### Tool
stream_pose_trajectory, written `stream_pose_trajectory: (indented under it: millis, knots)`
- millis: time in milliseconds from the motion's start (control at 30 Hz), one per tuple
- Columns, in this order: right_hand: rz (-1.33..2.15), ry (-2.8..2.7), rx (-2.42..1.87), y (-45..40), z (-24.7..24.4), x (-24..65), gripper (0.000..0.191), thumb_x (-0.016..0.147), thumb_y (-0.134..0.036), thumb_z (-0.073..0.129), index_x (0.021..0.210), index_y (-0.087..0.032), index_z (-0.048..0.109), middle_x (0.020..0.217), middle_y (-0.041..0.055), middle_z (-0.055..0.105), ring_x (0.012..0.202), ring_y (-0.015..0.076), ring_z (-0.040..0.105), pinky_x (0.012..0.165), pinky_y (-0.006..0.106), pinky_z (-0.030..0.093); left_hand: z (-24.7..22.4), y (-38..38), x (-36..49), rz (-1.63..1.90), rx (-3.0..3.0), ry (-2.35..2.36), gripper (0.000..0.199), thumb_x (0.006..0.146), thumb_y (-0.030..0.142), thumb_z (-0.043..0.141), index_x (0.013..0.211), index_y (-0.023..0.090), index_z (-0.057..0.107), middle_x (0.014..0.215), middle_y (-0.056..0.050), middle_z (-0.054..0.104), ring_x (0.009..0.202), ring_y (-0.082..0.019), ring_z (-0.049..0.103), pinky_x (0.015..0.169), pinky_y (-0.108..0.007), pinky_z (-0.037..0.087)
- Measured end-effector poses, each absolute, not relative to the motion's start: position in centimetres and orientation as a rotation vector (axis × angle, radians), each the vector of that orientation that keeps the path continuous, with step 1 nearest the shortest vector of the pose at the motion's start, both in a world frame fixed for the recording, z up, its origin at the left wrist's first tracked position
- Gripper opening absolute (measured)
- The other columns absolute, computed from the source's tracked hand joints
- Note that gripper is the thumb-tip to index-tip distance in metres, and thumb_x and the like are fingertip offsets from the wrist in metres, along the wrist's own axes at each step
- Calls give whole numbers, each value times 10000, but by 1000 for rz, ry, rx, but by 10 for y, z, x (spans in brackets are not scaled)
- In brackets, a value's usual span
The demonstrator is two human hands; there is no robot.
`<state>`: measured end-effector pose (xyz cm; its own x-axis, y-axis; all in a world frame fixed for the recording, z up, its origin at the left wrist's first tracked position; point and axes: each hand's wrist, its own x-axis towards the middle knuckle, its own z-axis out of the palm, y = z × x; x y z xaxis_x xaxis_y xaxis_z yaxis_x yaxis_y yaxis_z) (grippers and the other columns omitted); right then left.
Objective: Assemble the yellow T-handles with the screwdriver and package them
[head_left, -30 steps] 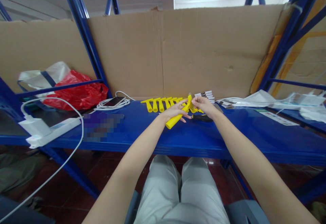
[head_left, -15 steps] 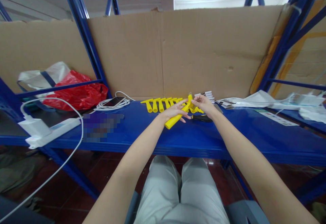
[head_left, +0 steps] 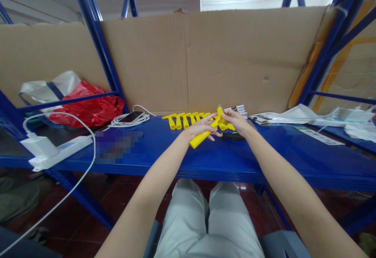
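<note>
A yellow plastic piece with a tubular handle lies slanted across my left hand, whose fingers are closed around its middle. My right hand pinches the piece's upper end, where a small clear part shows at the tip. The right fingertips are partly hidden, so I cannot tell exactly what they press. Below my right hand lies a black-handled screwdriver on the blue shelf. Several similar yellow pieces stand in a row behind my left hand, and more yellow parts lie beside my right fingers.
White stick-like items lie behind my right hand. To the left are a coiled white cable, a phone, a red bag and a power strip. A cardboard sheet closes off the back.
The held yellow piece has tilted slightly, and its clear tip shows more. My right fingers have shifted a little at its upper end; my left hand is nearly still.
</note>
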<state>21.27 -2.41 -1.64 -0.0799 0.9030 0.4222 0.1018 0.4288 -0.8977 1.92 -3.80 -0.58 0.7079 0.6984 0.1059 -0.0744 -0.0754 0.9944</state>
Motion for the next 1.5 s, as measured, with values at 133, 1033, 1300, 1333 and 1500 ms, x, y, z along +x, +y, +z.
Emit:
stream_pose_trajectory:
  millis: [133,1033,1300,1333,1500]
  knots:
    - [809,-1518,-939,-23,-18,210,460,628,-600,746,833,-220,589,847,11,664,803,169,604,739,300,487,-5,-39,21,710,1499,553,945,721,-25,599,1530,329,262,1362,-165,577,687,-146,728,575,-220,590]
    - [459,-2244,-1864,-30,-9,252,388,605,-575,771,531,-217,640,608,52,634,626,213,584,594,322,414,-6,-29,25,1033,1229,793,971,734,-38,566,1538,343,178,1379,-150,544,751,-153,734,547,-174,568]
    - [392,-2282,-1818,-22,-12,273,392,394,-516,875,538,-233,644,620,27,639,592,204,584,532,307,401,-7,-27,26,1060,1191,838,953,741,-51,531,1537,334,176,1339,-142,562,692,-120,708,537,-179,566]
    - [378,-2296,-1826,-23,-11,272,382,416,-517,865,525,-233,634,606,24,629,589,200,577,526,303,390,-6,-27,26,1059,1190,847,955,737,-55,519,1538,329,169,1345,-147,557,668,-108,699,531,-178,564]
    - [309,-2336,-1893,-30,-6,263,302,543,-439,809,518,-225,597,627,36,634,637,209,573,562,306,374,-5,-29,26,1044,1189,864,966,729,-72,498,1544,315,155,1351,-161,558,609,-85,670,513,-175,552]
